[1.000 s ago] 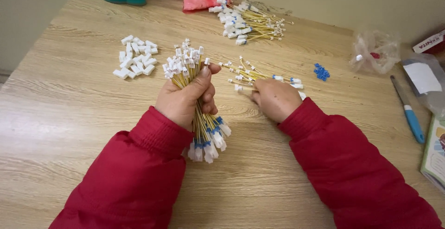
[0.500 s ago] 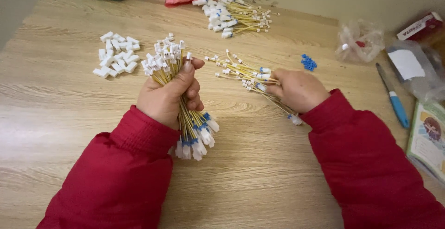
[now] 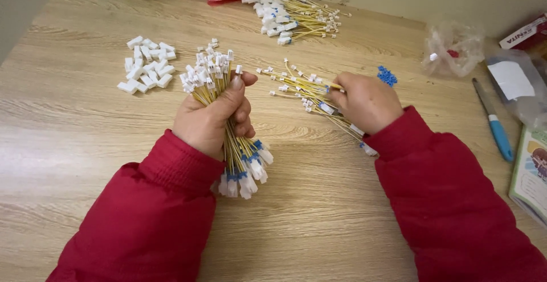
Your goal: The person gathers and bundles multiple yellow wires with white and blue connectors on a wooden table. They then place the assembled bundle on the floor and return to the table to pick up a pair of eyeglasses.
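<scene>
Inspector: State of the left hand (image 3: 209, 116)?

Clerk: It was clenched around a thick bundle of yellow wires (image 3: 228, 116), held nearly upright. Small white connectors fanned out above the fist; larger white plugs with blue bands hung below it, just over the counter (image 3: 74, 162).

Inspector: And the right hand (image 3: 364, 100)?

Clerk: Closed in a pinch on a smaller bunch of wires (image 3: 305, 88). That bunch lay at a slant on the counter, its small white ends spreading toward 10 o'clock from the hand, its larger plugs trailing under the red sleeve (image 3: 456, 202) toward 5 o'clock. The two bundles were near each other but apart.

Inspector: Surroundings?

Clerk: A pile of loose white connector housings (image 3: 145, 71) sat at 10 o'clock from the left hand. A further heap of finished wires (image 3: 293, 17) lay at 12 o'clock, near the far edge. A cluster of small blue pieces (image 3: 387, 76) was just beside the right hand at 1 o'clock. Further out at 2 o'clock lay a crumpled clear plastic bag (image 3: 453, 48), and at 3 o'clock a blue-handled tool (image 3: 496, 125).
</scene>
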